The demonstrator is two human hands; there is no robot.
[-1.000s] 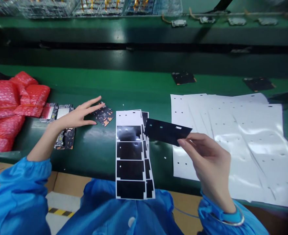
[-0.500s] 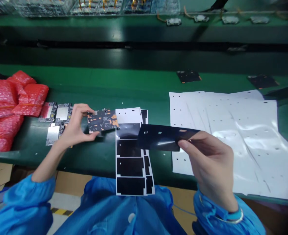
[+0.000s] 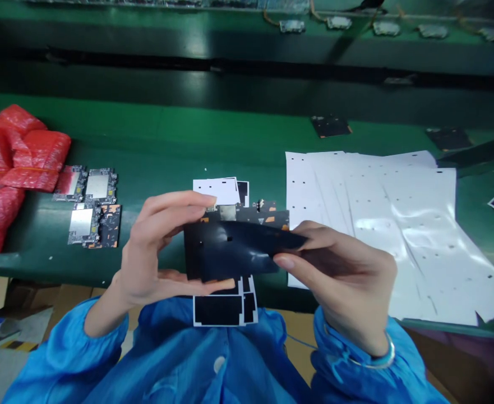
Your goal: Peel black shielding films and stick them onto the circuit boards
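In the head view, with the picture's centre as the hub, the circuit board [image 3: 267, 215] is held just below the middle, over the label sheets [image 3: 218, 310] whose ends show toward 12 and 6 o'clock. The left hand [image 3: 146, 247], at 8 o'clock, is partly closed around it, fingers along the upper edge and thumb beneath the lower. The right hand [image 3: 351, 269], at 4 o'clock, pinches the right end of a black film [image 3: 247, 255], thumb against fingers. The film lies across the board's face, bowed, its right end lifted; whether its left end touches cannot be told.

The step in hand looks like fitting film to board. To do it well, I'd square the left end first, matching the small cut-outs to the board's parts, then lower rightward so the bow flattens without trapping air. A hard pinch could crease the film, and the left fingertips should stay clear of its edge. Loose boards [image 3: 100, 185] at 9 o'clock and white sheets [image 3: 335, 224] at 3 o'clock lie well apart on the tabletop [image 3: 158, 151].
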